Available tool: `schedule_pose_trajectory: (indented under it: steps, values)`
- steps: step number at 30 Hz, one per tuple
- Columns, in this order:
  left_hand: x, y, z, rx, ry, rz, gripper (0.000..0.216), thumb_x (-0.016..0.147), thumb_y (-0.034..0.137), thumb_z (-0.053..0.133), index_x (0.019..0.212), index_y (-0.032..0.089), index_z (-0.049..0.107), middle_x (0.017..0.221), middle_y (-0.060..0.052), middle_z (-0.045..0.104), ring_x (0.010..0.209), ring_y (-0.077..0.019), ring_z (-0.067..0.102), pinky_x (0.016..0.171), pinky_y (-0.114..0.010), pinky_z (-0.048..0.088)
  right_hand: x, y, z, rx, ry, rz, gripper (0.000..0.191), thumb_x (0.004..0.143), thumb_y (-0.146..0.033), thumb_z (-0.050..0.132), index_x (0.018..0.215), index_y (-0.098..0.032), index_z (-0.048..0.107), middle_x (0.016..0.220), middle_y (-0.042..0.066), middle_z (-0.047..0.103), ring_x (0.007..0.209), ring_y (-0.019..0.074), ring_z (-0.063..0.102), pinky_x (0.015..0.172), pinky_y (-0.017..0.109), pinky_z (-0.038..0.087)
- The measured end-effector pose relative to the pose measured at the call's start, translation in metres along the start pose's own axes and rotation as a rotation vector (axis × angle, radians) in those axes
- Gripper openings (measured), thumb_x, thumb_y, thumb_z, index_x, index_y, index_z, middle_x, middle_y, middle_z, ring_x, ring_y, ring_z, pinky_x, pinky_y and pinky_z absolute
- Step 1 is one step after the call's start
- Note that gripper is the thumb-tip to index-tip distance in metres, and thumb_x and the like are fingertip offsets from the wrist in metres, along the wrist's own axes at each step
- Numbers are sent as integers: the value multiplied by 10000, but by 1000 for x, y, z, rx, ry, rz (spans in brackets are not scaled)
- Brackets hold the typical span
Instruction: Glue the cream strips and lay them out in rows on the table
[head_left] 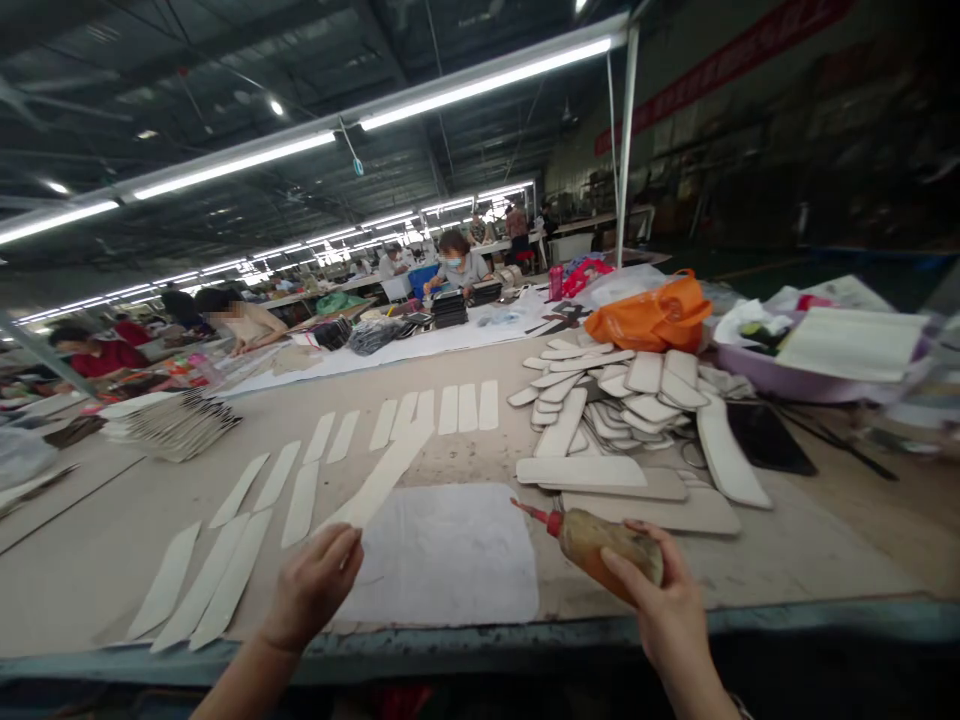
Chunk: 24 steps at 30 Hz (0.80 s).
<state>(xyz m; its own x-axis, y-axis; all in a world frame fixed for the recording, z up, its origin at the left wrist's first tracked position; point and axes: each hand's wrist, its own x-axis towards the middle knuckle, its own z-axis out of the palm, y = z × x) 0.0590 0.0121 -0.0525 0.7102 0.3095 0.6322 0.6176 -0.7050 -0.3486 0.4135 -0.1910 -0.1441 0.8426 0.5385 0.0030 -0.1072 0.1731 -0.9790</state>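
Observation:
My right hand [664, 590] is wrapped round a glue bottle [604, 545]; it is tilted, with its red nozzle toward the left and amber liquid inside. My left hand [319, 575] is closed in a pinch at the near end of a long cream strip [394, 465], whose far end reaches toward a row of short pieces. Between my hands a white sheet [450, 555] lies flat on the table. Cream pieces [225, 565] are laid out in slanting rows left of and beyond my left hand. Beyond the bottle lies a heap of rounded cream pieces [600, 400].
An orange bag [649, 315] and a purple basin [787, 375] with things in it stand at the back right. A dark flat tablet-like object [769, 438] lies near the basin. At the left is a fanned stack of panels [172, 425]. Several people work at tables beyond.

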Motion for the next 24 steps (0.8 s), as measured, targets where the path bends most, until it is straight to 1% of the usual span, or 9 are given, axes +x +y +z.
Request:
schedule_pose_trajectory:
  steps: [3, 5, 8, 12, 14, 16, 20, 22, 24]
  values:
    - [-41, 34, 18, -89, -265, 8, 125, 879, 172, 455, 871, 210, 574, 835, -13, 653, 727, -121, 625, 695, -222, 468, 0, 6, -1, 67, -17, 18, 529, 613, -408, 788, 1059, -238, 559, 1109, 41, 580, 996, 253, 565, 866, 365, 467]
    - [-46, 48, 29, -106, -415, -23, 175, 889, 165, 416, 812, 206, 567, 772, -12, 625, 691, -127, 609, 657, -234, 458, -1, 7, 0, 77, -30, 31, 523, 615, -395, 793, 1061, -249, 561, 1111, 30, 579, 998, 243, 563, 863, 346, 464]
    - [-30, 58, 46, -110, -564, -52, 211, 898, 169, 384, 786, 201, 560, 784, -28, 610, 725, -149, 603, 665, -256, 451, -2, 6, 0, 72, -40, 43, 522, 604, -401, 802, 1044, -253, 563, 1121, 23, 577, 1006, 242, 558, 850, 328, 464]
    - [-3, 66, 66, -158, -724, -119, 178, 880, 162, 400, 835, 191, 570, 873, -56, 621, 802, -174, 606, 708, -279, 447, -2, 1, -2, 22, -9, 43, 536, 581, -439, 806, 1025, -244, 576, 1109, 24, 581, 974, 237, 563, 839, 319, 460]
    - [5, 71, 76, -192, -767, -158, 162, 872, 167, 415, 857, 186, 575, 890, -67, 625, 821, -188, 608, 715, -293, 446, -1, 0, -3, 14, -2, 35, 541, 589, -446, 800, 1037, -245, 573, 1097, 23, 584, 964, 232, 563, 833, 313, 460]
    - [9, 77, 82, -218, -770, -181, 176, 882, 178, 403, 886, 184, 579, 886, -68, 630, 827, -191, 611, 721, -298, 444, -1, 0, -3, 18, -7, 29, 538, 600, -443, 793, 1047, -248, 565, 1109, 22, 582, 972, 231, 565, 827, 305, 467]
    - [7, 83, 82, -254, -748, -249, 214, 914, 281, 400, 887, 197, 594, 880, -50, 637, 834, -168, 615, 739, -272, 437, 0, 3, -3, 5, 4, 37, 578, 569, -464, 796, 1042, -221, 570, 1102, 45, 597, 970, 255, 580, 784, 305, 500]
    - [3, 77, 77, -280, -722, -308, 266, 920, 360, 403, 843, 211, 610, 870, -35, 640, 837, -149, 614, 750, -249, 432, 1, 5, -5, -8, 12, 38, 605, 562, -471, 794, 1057, -204, 572, 1075, 59, 612, 943, 265, 595, 752, 309, 517]
    - [-5, 59, 72, -274, -685, -402, 293, 924, 394, 392, 862, 225, 623, 890, -22, 645, 852, -133, 612, 774, -233, 430, 1, 7, -6, -30, 26, 29, 613, 569, -470, 787, 1073, -193, 575, 1046, 63, 623, 910, 265, 608, 735, 312, 526]
